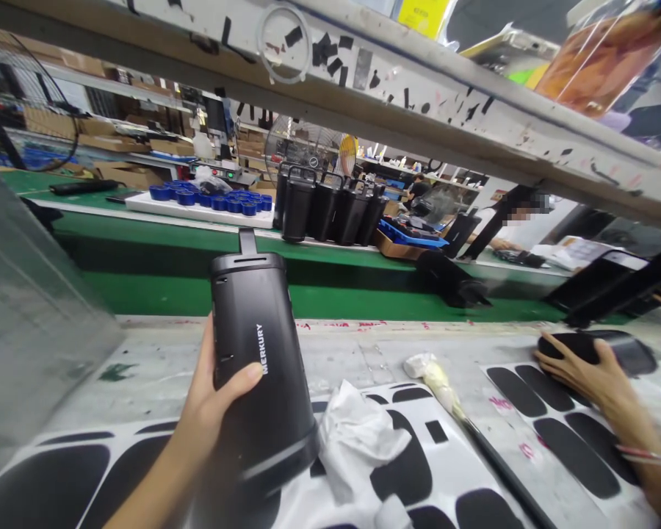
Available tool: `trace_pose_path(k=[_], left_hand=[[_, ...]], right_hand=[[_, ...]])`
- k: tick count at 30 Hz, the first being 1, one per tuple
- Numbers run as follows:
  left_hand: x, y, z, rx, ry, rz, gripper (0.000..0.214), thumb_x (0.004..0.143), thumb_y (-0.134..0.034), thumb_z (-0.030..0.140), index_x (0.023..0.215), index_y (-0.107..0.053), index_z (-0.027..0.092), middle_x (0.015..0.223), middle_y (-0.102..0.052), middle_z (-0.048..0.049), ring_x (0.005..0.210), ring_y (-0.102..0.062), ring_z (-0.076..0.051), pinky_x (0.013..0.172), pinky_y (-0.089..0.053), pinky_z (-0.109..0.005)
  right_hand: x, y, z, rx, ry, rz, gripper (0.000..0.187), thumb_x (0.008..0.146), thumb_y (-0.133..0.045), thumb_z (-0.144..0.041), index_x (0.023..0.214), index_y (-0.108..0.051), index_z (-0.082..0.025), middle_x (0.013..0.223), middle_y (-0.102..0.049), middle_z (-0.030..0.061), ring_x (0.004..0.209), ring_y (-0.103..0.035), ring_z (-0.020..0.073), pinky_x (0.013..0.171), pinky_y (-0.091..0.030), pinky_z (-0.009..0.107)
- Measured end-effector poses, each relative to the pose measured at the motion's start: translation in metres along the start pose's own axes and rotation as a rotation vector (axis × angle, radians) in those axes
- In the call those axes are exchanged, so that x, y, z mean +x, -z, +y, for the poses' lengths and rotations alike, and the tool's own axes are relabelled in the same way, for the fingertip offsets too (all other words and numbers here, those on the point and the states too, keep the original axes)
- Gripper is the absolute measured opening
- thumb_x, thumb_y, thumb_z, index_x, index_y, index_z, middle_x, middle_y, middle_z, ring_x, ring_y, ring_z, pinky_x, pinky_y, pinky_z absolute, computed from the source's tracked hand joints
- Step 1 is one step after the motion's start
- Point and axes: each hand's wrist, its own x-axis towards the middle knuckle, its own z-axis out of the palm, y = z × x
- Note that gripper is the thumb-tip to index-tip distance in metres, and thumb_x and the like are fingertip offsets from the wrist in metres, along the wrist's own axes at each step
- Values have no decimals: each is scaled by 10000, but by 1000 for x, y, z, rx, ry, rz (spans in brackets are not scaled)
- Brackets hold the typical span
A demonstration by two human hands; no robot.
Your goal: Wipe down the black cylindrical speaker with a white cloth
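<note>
My left hand [214, 397] is wrapped round a black portable speaker [256, 338] marked MERKURY, its thumb lying across the front near the lettering. The speaker is tilted, with a strap loop at its top, and its lower end is blurred. Just right of its base lies a crumpled white cloth [358, 433], on a white sheet of black rounded stickers [402, 463]. My right hand is out of view.
At right, a co-worker's hand [584, 367] grips another black device [628, 351] above a second sticker sheet [529, 393]. A stick with a wrapped end [441, 382] lies between. Behind are a green conveyor [159, 294], several upright speakers [324, 209] and blue rings [214, 198]. A shelf [391, 81] crosses overhead.
</note>
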Motion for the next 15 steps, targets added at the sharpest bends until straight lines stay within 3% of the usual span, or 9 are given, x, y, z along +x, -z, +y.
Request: trace_pose_path(k=[3,9,12,15], left_hand=[[0,0,0,-22,13,1,962,679,-828,442,1497,-339,310,1372,-582,-36,1320,-498,-354,1174,-356,-465],[0,1,-2,-21,-1,-12,965,684,-820,448,1501,-324,312,1402,-563,-40,1360,-458,-361,1189,-331,-465],[0,0,-2,-15,-5,-1,954,685,-819,453,1497,-334,322,1421,-551,-31,1365,-454,-354,1204,-310,-452],[-1,0,0,-25,8,-4,970,682,-820,454,1503,-321,328,1420,-552,-28,1359,-458,-361,1201,-316,-460]], right_hand=[[4,4,18,142,-33,-18,894,976,-5,-742,735,-686,-215,902,-728,91,1064,-669,155,1112,-379,339],[10,9,32,233,-70,-30,884,928,-57,-817,739,-676,-215,896,-718,108,1186,-603,167,1154,-308,341],[7,6,21,211,-36,-11,871,902,-97,-853,700,-664,-224,881,-715,113,1164,-618,168,1152,-300,332],[-2,-3,-9,145,42,18,856,1011,-77,-671,785,-687,-113,997,-683,113,1123,-637,160,1058,-334,380]])
